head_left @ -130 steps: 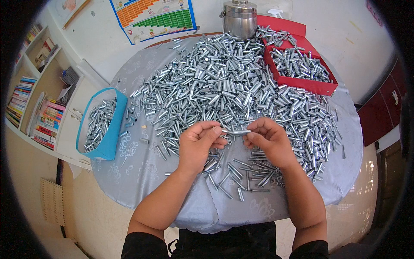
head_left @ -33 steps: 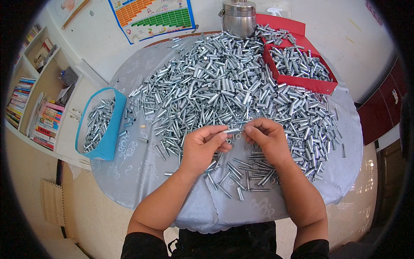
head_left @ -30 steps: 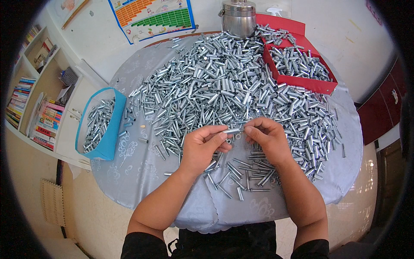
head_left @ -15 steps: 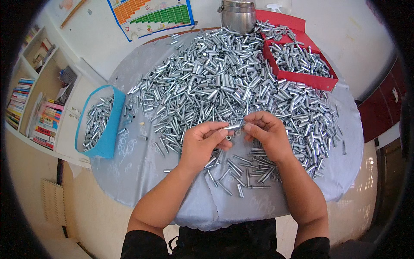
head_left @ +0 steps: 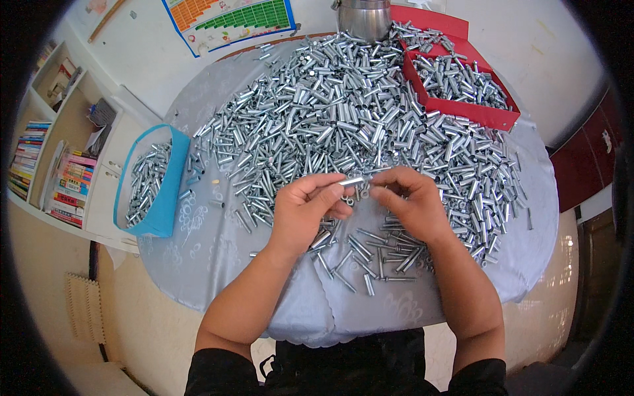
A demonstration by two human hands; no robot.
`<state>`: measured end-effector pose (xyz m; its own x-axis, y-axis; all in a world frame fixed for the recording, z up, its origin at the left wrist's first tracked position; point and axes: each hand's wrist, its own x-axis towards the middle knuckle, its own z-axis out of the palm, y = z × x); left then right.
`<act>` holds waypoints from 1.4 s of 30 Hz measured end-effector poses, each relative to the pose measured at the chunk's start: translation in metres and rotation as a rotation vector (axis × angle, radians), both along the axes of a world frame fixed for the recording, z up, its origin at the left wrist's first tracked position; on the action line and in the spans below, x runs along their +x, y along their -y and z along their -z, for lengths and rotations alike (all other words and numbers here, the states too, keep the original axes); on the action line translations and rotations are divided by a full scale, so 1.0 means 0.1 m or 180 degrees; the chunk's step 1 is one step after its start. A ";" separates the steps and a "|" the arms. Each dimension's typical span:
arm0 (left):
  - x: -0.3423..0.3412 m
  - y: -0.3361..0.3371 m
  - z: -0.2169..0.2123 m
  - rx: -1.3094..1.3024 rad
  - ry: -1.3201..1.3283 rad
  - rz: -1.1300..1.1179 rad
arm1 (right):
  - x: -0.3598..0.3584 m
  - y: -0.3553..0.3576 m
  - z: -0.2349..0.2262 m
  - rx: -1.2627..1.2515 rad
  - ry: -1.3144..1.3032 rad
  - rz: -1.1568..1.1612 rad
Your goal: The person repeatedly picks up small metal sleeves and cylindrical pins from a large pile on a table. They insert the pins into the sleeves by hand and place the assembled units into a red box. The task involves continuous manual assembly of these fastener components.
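Left hand (head_left: pixel 305 212) pinches metal tube (head_left: pixel 351 180) | right hand (head_left: pixel 411 204) pinches small part, unclear | tube heap (head_left: pixel 343 112) behind | blue bin (head_left: pixel 150 185) left, red tray (head_left: pixel 462 82) right | bare desk (head_left: pixel 218 251) edge near.

This looks like a room in a home used for small piecework rather than a factory floor. A round worktop (head_left: pixel 198 264) draped in a patterned grey cloth is heaped with short silver metal tubes (head_left: pixel 330 112), the sort of bulk part sorted by hand. A blue bin (head_left: pixel 165 198) on the left and a red box (head_left: pixel 475 112) at the far right hold more of them. Household signs surround it: a white shelf unit (head_left: pixel 46 165) stacked with colourful books (head_left: pixel 72 188), a bright chart (head_left: pixel 228 20) lying on the pale tiled floor (head_left: pixel 132 53), and a steel pot (head_left: pixel 364 16).
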<state>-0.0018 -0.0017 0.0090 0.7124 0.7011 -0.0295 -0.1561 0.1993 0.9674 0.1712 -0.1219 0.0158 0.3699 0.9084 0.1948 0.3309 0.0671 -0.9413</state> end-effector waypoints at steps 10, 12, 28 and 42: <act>0.00 -0.04 0.01 -0.0197 0.0184 -0.0365 | -0.13 0.02 0.06 0.0177 0.2417 -0.1142; 0.00 -0.05 0.02 -0.0192 0.0177 -0.0356 | -0.13 0.02 0.07 0.0123 0.2412 -0.1147; 0.01 0.02 0.01 0.0025 0.0013 0.0128 | -0.09 -0.02 0.03 0.0100 -0.0951 0.0510; 0.01 0.02 0.01 -0.0068 0.0049 0.0186 | -0.06 -0.01 0.03 0.0118 -0.1417 0.0199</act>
